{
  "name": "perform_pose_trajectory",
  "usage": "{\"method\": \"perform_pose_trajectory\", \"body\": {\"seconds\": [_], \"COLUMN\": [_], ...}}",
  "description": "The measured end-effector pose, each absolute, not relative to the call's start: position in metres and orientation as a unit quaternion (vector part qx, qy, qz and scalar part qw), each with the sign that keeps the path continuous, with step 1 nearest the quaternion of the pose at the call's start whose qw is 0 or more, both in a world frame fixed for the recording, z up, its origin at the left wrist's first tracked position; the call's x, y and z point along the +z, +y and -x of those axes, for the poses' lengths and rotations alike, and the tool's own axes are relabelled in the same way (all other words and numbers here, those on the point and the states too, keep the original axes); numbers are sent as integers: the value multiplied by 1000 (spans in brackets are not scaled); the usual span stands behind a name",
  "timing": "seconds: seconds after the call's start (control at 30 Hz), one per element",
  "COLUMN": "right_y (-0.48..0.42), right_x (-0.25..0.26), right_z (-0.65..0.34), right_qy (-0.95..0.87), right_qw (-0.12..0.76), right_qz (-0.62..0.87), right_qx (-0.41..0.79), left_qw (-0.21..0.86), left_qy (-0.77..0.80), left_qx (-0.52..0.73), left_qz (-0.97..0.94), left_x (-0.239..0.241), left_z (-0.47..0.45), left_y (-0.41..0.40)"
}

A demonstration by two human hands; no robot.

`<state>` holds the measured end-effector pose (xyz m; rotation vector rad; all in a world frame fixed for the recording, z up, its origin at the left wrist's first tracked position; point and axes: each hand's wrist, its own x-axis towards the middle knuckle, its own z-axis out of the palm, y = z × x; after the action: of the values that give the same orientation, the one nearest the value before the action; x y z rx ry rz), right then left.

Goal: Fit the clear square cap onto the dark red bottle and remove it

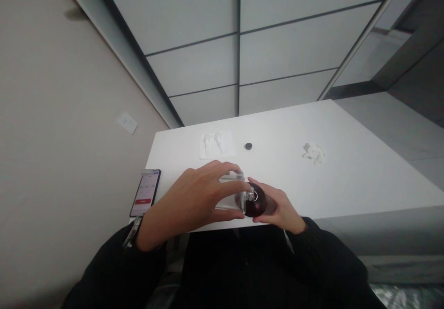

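Observation:
My left hand (211,191) is wrapped round a clear, see-through bottle (228,202), tipped on its side with its neck pointing right. That neck meets the round opening of a dark red bottle (259,208), though I cannot tell whether the two rims touch. Around the far side of the red bottle curl the fingers of my right hand (282,207), gripping it near the table's front edge. Beyond my hands lies a small dark round cap (248,146). Two white pump heads (218,142) rest on a flat white tissue (227,148) farther back.
A phone (145,193) with a timer on its screen lies at the left edge of the white table (277,138). Toward the right is a crumpled white tissue (314,153). A wall with a socket (128,123) stands at the left, pale panelled doors (204,68) behind.

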<state>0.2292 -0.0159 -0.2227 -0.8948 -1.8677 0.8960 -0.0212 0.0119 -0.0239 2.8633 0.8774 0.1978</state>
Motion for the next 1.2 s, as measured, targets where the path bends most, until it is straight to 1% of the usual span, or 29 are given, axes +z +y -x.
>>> {"method": "perform_pose_trajectory", "body": {"seconds": [0.7,1.2], "right_y": [-16,-16], "right_x": [-223,-221], "right_z": [-228,-228], "right_qy": [-759,-755], "right_qw": [450,443], "right_qz": [341,348], "right_qx": [324,336], "left_qw": [72,73], "left_qy": [299,296], "left_qx": [36,36], "left_qz": [-951,-952], "left_x": [-16,-16], "left_z": [16,15], "left_y": [12,13]}}
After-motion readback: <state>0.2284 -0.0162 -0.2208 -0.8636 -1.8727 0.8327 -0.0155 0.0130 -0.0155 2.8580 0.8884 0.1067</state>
